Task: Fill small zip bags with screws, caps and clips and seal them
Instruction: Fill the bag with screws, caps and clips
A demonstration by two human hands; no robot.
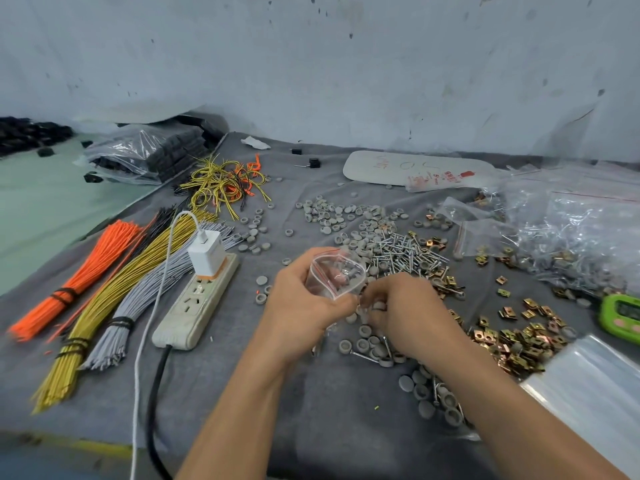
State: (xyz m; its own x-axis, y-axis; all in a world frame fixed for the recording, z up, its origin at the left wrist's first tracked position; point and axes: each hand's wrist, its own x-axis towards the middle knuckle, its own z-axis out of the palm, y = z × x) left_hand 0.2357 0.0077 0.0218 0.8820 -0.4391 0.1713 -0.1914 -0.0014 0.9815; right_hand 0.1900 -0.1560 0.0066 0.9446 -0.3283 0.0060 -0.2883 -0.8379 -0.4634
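Note:
My left hand grips a small clear zip bag with its mouth held open, and a few parts lie inside it. My right hand is beside the bag's mouth, its curled fingers pinching grey caps. Loose grey caps lie under and in front of both hands. A pile of silver screws sits just beyond the hands. Brass clips are scattered to the right.
Bundles of orange, yellow and grey ties lie at the left beside a white power strip with a charger. Filled clear bags are heaped at the right. A green timer and a stack of empty bags lie near the right edge.

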